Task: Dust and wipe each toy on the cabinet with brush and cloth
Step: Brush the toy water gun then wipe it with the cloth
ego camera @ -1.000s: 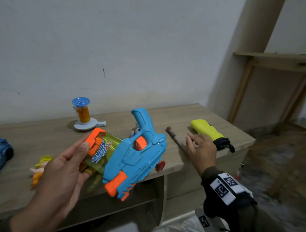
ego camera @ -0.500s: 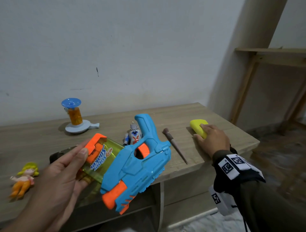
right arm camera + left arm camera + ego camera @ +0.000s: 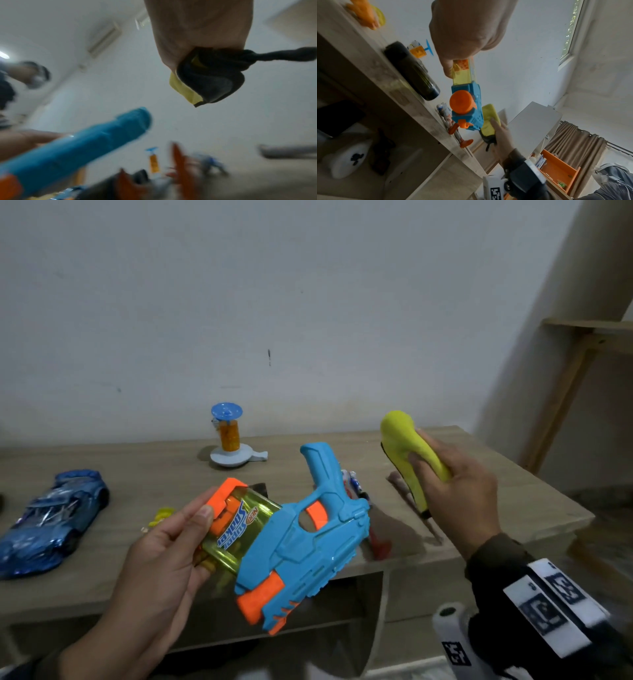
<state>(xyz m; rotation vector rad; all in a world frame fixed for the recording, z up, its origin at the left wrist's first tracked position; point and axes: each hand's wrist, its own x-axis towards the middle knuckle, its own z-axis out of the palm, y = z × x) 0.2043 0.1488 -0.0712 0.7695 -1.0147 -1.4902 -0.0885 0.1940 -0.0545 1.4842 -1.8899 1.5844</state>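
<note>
The left hand [image 3: 161, 556] grips the water gun [image 3: 291, 539] above the surface's [image 3: 144, 467] front edge, while the right hand [image 3: 459, 491] clutches the yellow cloth [image 3: 407, 446].

The water gun [image 3: 294, 537] is smooth moulded plastic: matt blue body, orange trim, and a clear yellow-green tank with a slight gloss. Right of the water gun, the cloth [image 3: 412, 450] looks like soft, matt yellow fabric with a dark woven edge and loop. Under the water gun, the cabinet [image 3: 507, 494] top shows pale wood grain with a dull finish. Left of the water gun, the toy car [image 3: 51, 517] has a shiny, metallic-looking blue skin. Behind the water gun, the spinner toy [image 3: 228, 436] is smooth plastic with a translucent orange middle.
</note>
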